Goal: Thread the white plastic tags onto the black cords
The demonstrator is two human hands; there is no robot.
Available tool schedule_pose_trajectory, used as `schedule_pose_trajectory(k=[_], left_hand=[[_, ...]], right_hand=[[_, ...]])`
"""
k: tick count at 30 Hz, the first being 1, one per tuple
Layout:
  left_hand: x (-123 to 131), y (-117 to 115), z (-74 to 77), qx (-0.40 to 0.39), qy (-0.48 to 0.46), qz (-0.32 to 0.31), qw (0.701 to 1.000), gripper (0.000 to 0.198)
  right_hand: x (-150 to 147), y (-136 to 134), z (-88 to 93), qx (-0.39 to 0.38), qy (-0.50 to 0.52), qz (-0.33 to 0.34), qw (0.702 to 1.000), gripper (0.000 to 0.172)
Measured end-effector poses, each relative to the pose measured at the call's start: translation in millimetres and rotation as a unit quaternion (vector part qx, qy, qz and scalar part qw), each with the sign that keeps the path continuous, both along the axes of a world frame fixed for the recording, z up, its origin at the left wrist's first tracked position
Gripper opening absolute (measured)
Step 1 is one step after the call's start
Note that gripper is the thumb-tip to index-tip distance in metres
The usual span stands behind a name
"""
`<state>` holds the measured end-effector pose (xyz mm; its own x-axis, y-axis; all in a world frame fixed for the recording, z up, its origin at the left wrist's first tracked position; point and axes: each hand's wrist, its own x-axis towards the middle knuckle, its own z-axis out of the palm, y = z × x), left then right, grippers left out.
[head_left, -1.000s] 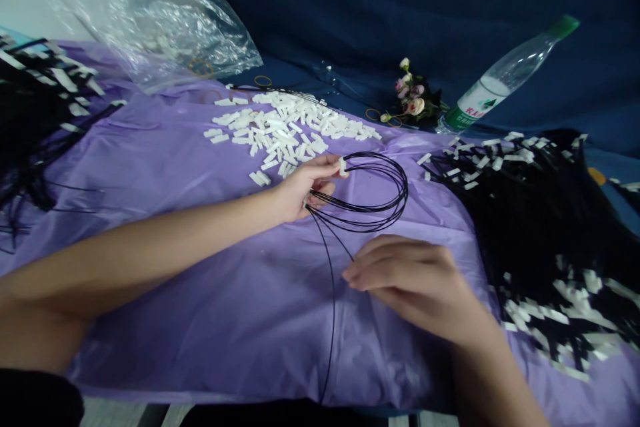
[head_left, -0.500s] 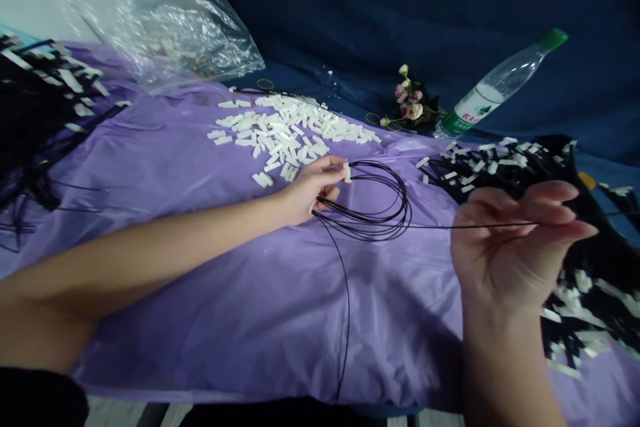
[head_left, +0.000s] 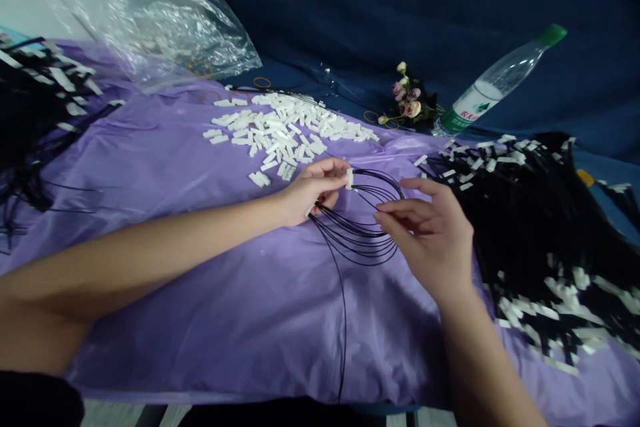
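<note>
My left hand (head_left: 313, 188) is closed, with a white connector (head_left: 349, 179) pinched at its fingertips. A second white connector (head_left: 311, 209) shows below the palm, partly hidden by the hand. Thin black wires (head_left: 345, 235) run between the two connectors and bow out to the right in a loop. One loose wire (head_left: 344, 307) hangs from the lower connector to the table's front edge. Inside the loop my right hand (head_left: 433, 233) pinches a thin black wire between thumb and fingertip, near the upper connector. Its fingers hide the loop's right end.
A heap of white connectors (head_left: 285, 130) lies behind my left hand on the purple cloth (head_left: 225, 307). Wire bundles with white ends lie at right (head_left: 540, 227) and left (head_left: 30, 120). Farther back are a clear plastic bag (head_left: 165, 20), flowers (head_left: 410, 103) and a tilted bottle (head_left: 493, 90).
My right hand has moved left from the far right, where it held a wire stretched taut, to the loop near the upper connector. The loop has spread wider. My left hand has stayed nearly still.
</note>
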<state>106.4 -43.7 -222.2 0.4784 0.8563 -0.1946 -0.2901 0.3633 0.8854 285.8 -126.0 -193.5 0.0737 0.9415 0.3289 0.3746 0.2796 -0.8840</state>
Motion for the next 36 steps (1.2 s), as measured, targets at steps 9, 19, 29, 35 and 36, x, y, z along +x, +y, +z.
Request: schedule_pose_trajectory(k=[9,19,29,35,36], left_hand=[[-1,2,-7.0,0.027,0.004,-0.023,0.999,0.017],[0,1,-7.6,0.03,-0.014,-0.026,0.999,0.017],[-1,-1,-3.8,0.035,0.016,-0.044,0.998,0.015],[-1,-2,-0.8,0.029,0.05,-0.051,0.997,0.018],[-1,-2,-0.7,0.029,0.057,-0.052,0.997,0.018]], right_hand=[[-1,2,-8.1,0.019,-0.108,-0.061,0.992,0.035],[-5,2,-5.7,0.01,-0.121,-0.062,0.991,0.033],[-4,2,-10.6,0.107,-0.209,-0.077,0.969,0.031],[-2,5,-14.6,0.257,-0.354,-0.052,0.898,0.021],[-2,5,-14.9,0.269,-0.365,-0.04,0.891,0.022]])
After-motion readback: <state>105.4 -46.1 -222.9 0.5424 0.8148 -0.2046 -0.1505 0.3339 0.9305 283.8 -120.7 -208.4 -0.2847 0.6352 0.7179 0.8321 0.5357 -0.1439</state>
